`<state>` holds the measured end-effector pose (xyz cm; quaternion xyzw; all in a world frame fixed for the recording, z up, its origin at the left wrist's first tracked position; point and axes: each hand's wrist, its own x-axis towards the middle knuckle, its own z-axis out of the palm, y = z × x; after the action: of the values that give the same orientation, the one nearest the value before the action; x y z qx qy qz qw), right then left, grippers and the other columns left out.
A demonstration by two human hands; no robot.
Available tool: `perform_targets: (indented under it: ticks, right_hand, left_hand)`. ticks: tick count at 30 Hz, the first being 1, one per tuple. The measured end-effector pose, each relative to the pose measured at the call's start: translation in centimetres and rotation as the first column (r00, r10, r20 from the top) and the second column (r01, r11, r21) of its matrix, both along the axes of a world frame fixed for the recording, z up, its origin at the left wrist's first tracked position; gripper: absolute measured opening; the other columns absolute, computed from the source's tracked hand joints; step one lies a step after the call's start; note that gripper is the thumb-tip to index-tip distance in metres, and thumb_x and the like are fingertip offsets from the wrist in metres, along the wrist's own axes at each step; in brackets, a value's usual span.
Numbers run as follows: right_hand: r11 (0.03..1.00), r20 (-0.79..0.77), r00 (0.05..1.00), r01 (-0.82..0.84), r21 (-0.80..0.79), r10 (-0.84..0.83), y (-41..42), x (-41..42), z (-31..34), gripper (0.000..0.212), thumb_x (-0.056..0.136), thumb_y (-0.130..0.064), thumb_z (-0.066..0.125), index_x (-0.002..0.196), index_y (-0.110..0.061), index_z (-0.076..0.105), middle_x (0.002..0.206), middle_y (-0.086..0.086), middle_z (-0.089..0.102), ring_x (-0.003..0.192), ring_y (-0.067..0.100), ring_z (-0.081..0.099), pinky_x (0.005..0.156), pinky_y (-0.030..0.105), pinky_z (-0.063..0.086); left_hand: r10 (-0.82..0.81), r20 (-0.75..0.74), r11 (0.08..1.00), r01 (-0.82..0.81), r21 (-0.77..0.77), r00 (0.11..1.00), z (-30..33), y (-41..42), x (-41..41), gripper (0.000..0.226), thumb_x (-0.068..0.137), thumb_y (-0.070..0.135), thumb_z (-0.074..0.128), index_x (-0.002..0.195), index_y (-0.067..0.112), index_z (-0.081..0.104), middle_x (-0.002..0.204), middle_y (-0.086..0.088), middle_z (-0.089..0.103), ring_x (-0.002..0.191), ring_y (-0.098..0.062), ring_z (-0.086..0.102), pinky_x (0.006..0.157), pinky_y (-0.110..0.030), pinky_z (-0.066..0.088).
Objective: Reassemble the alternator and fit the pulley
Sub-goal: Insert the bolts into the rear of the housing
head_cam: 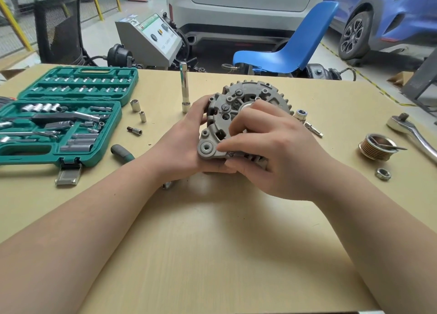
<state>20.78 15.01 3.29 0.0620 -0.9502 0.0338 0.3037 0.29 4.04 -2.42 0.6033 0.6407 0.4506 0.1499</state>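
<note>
The grey alternator (238, 105) is tilted up on the wooden table (212, 242), its end cover facing me. My left hand (184, 143) grips its left and lower side, fingers curled round the housing. My right hand (272, 148) lies over the front of the cover, fingertips pressing near the lower mounting ear; whether it pinches a small part I cannot tell. The ribbed pulley (376, 147) lies at the right with a thin metal piece across it. A nut (382, 173) sits just in front of the pulley.
An open green socket case (63, 115) fills the left side. Loose sockets (135, 105), an upright extension bar (184, 86) and a green-handled tool (121, 153) lie near it. A ratchet (411, 134) rests at the right edge. A blue chair (295, 46) stands behind the table.
</note>
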Motion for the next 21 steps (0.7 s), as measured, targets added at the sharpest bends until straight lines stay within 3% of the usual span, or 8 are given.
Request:
perform_targets:
  ticks: [3,6,9,11,14,18,20,21]
  right_hand:
    - [1.0,-0.028,1.0,0.007,0.002,-0.007,0.05,-0.19,-0.26,0.014,0.099,-0.017,0.071,0.093,-0.008,0.081,0.093,0.011,0.068,0.085,0.038,0.057,0.077,0.048,0.05]
    - [0.998,-0.065,0.997,0.05,0.042,-0.047,-0.16,-0.48,-0.24,0.024,0.096,-0.029,0.077,0.087,-0.006,0.078,0.093,0.012,0.069,0.084,0.04,0.057,0.076,0.049,0.05]
    - [0.997,-0.081,0.994,0.073,0.033,-0.07,-0.21,-0.31,0.11,0.033,0.092,-0.041,0.08,0.095,-0.008,0.079,0.1,0.01,0.07,0.09,0.038,0.057,0.082,0.048,0.049]
    - [0.999,-0.047,0.998,0.035,0.002,-0.035,-0.32,-0.15,0.17,0.025,0.092,-0.034,0.08,0.101,-0.01,0.08,0.104,0.009,0.07,0.096,0.038,0.057,0.086,0.05,0.048]
    - [0.998,-0.07,0.996,0.051,0.046,-0.048,-0.48,-0.21,-0.17,0.013,0.096,-0.021,0.075,0.09,-0.01,0.08,0.099,0.008,0.07,0.096,0.04,0.059,0.082,0.053,0.048]
    - [0.985,-0.14,0.982,0.14,0.104,-0.125,-0.86,-0.59,-0.24,0.031,0.097,-0.037,0.075,0.083,-0.008,0.077,0.094,0.008,0.071,0.091,0.04,0.061,0.08,0.05,0.049]
    - [0.985,-0.14,0.979,0.158,0.075,-0.147,-0.87,-0.54,-0.19,0.039,0.093,-0.046,0.077,0.09,-0.008,0.078,0.094,0.008,0.071,0.091,0.039,0.061,0.082,0.048,0.049]
    - [0.989,-0.149,0.979,0.148,0.028,-0.142,-0.68,-0.41,-0.02,0.041,0.092,-0.048,0.078,0.094,-0.006,0.078,0.094,0.009,0.071,0.09,0.038,0.06,0.083,0.047,0.05]
  left_hand:
    - [-0.005,0.01,1.0,0.005,0.005,1.0,0.12,0.02,0.06,0.121,0.058,0.07,0.096,0.155,0.049,0.026,0.14,0.026,0.062,0.134,-0.001,0.059,0.099,-0.009,0.048]
    - [0.002,-0.006,1.0,-0.002,0.001,1.0,0.01,0.03,-0.1,0.12,0.06,0.065,0.095,0.156,0.05,0.024,0.14,0.025,0.062,0.136,-0.001,0.058,0.102,-0.015,0.049]
    - [0.008,-0.014,1.0,-0.008,-0.005,1.0,-0.11,0.05,-0.21,0.115,0.064,0.059,0.091,0.157,0.049,0.024,0.139,0.028,0.061,0.137,0.003,0.056,0.104,-0.015,0.047]
    - [0.01,-0.005,1.0,-0.01,-0.009,1.0,-0.02,0.01,-0.15,0.115,0.063,0.058,0.092,0.156,0.051,0.024,0.138,0.034,0.059,0.136,0.007,0.054,0.101,-0.009,0.046]
    - [0.004,0.004,1.0,-0.004,-0.014,1.0,-0.04,0.01,0.02,0.122,0.06,0.058,0.097,0.157,0.045,0.025,0.14,0.027,0.061,0.136,0.0,0.057,0.1,-0.009,0.048]
    - [0.0,-0.008,1.0,0.0,-0.007,1.0,-0.02,0.0,-0.08,0.125,0.059,0.059,0.097,0.159,0.044,0.024,0.141,0.024,0.062,0.136,-0.004,0.058,0.104,-0.019,0.051]
    - [0.002,-0.014,1.0,-0.002,-0.007,1.0,-0.01,0.01,-0.17,0.122,0.061,0.06,0.096,0.158,0.048,0.023,0.143,0.021,0.062,0.138,-0.004,0.057,0.109,-0.027,0.051]
    - [0.003,-0.013,1.0,-0.003,-0.006,1.0,0.04,0.01,-0.08,0.122,0.059,0.064,0.096,0.156,0.052,0.023,0.143,0.023,0.061,0.139,-0.003,0.057,0.109,-0.024,0.051]
